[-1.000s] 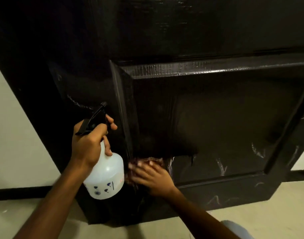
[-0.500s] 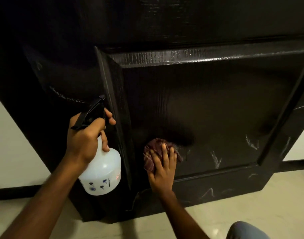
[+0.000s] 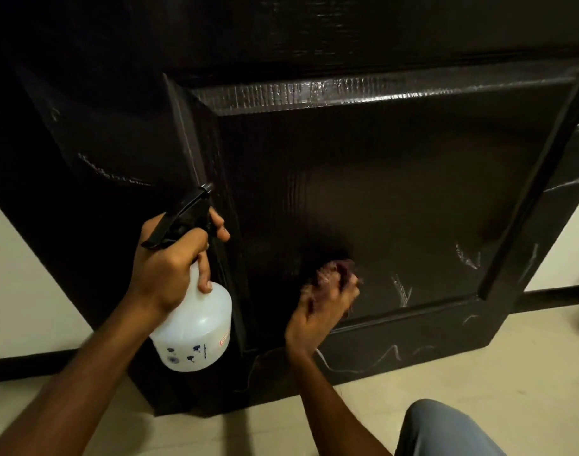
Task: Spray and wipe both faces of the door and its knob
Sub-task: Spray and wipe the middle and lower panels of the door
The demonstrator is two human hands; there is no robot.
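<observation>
A black panelled door fills most of the view, its lower recessed panel in front of me. My left hand grips the neck of a white spray bottle with a black trigger head, held just left of the panel's moulding. My right hand presses a dark reddish cloth against the lower left of the panel; hand and cloth are blurred. White streaks mark the panel's lower right and the bottom rail. The knob is out of view.
Pale tiled floor runs under the door's bottom edge. A light wall with a dark skirting strip shows at the left, and again at the far right. My knee in grey-blue fabric sits at the bottom right.
My right hand has carried the cloth rightward and up, from the panel's lower left corner further onto the panel. The left hand keeps the bottle in about the same spot.
</observation>
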